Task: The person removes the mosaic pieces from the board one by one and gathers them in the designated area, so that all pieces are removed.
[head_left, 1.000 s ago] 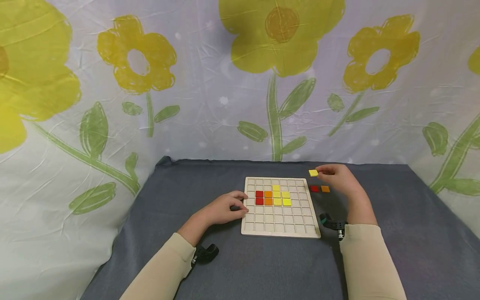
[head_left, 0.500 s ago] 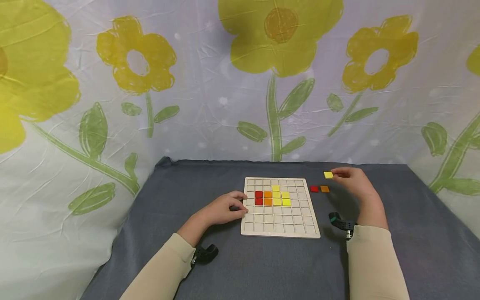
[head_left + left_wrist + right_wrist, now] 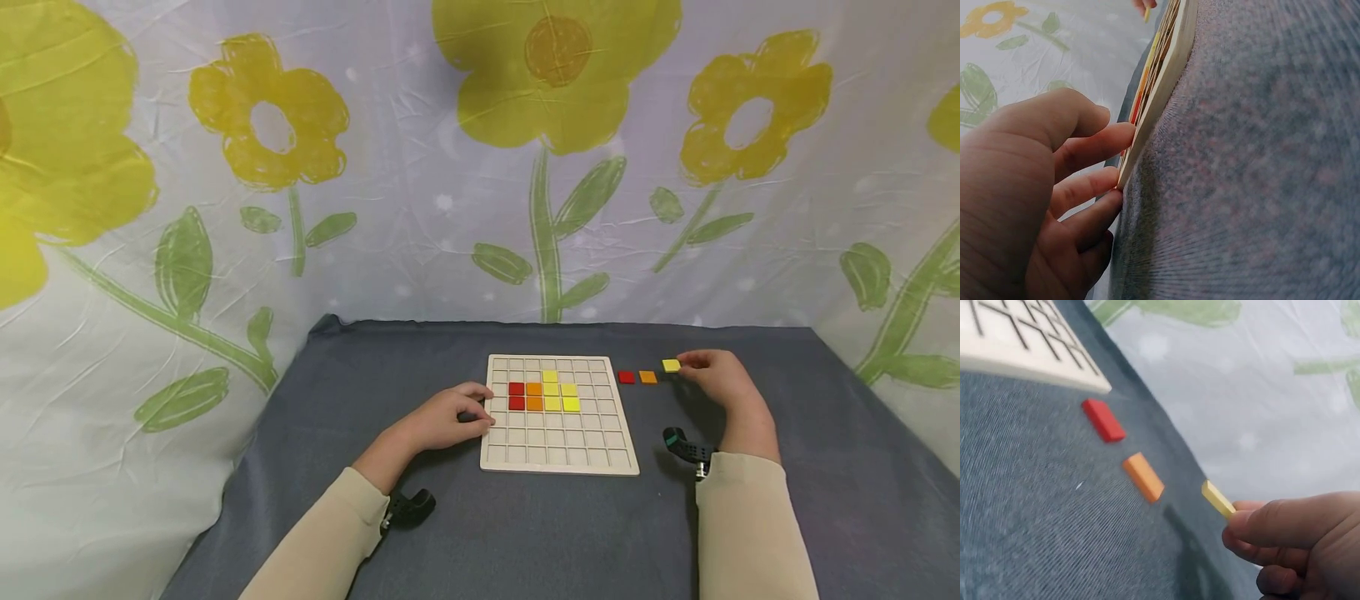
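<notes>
My right hand (image 3: 717, 379) pinches a small square yellow tile (image 3: 671, 366) between thumb and fingers. In the right wrist view the yellow tile (image 3: 1217, 499) is held above the cloth, its shadow on the cloth below. A red tile (image 3: 626, 377) and an orange tile (image 3: 648, 377) lie in a row to the left of it. My left hand (image 3: 447, 417) rests its fingertips against the left edge of a wooden grid board (image 3: 558, 458). In the left wrist view the fingers (image 3: 1094, 147) are loosely bent at the board's edge (image 3: 1166, 75). Red, orange and yellow tiles (image 3: 552, 403) sit in the board's middle cells.
A dark grey cloth (image 3: 540, 533) covers the table. Behind it hangs a pale curtain (image 3: 420, 208) with yellow flowers. Black wrist camera mounts (image 3: 411, 508) stick out at both sleeves.
My right hand has carried the yellow tile rightward, then lowered it toward the cloth, to the right of the orange tile. My left hand stays at the board's edge.
</notes>
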### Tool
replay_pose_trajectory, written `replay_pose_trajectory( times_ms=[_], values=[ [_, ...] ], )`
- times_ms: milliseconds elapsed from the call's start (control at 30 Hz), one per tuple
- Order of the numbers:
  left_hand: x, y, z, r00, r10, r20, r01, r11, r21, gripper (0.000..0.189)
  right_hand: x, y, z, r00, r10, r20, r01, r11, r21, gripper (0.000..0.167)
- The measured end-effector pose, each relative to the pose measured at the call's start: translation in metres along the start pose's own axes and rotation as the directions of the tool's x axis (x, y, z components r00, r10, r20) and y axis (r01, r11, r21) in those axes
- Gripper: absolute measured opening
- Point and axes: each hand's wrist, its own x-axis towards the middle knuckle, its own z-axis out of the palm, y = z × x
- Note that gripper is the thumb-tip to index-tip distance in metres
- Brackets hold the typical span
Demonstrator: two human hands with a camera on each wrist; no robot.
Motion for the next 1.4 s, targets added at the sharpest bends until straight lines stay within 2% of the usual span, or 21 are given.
replay_pose_trajectory(
  times_ms=[267, 600, 867, 1067, 1400],
  values=[
    [0.000, 0.001, -0.001, 1.000, -0.006, 0.002, 0.006, 1.000, -0.006, 0.014, 0.003, 0.012, 0.007, 1.000, 0.014, 0.006, -0.014, 0.999, -0.041, 0.039],
    [0.001, 0.002, -0.002, 1.000, -0.005, 0.005, 0.005, 1.000, -0.003, 0.014, 0.004, 0.010, 0.010, 0.997, 0.077, 0.031, -0.076, 0.997, -0.031, 0.041],
    [0.001, 0.001, -0.002, 1.000, 0.000, 0.005, 0.000, 1.000, 0.000, 0.015, 0.006, 0.007, 0.004, 0.998, 0.034, 0.044, -0.032, 0.998, -0.045, 0.045],
    [0.000, 0.003, -0.002, 1.000, -0.009, 0.002, 0.009, 1.000, -0.001, 0.014, 0.005, -0.007, 0.001, 0.999, -0.024, 0.029, 0.025, 0.999, -0.045, 0.047],
    [0.000, 0.003, -0.002, 1.000, -0.011, 0.001, 0.011, 1.000, -0.003, 0.014, -0.002, -0.047, 0.004, 0.996, -0.093, 0.001, 0.092, 0.993, -0.067, 0.050]
  ],
)
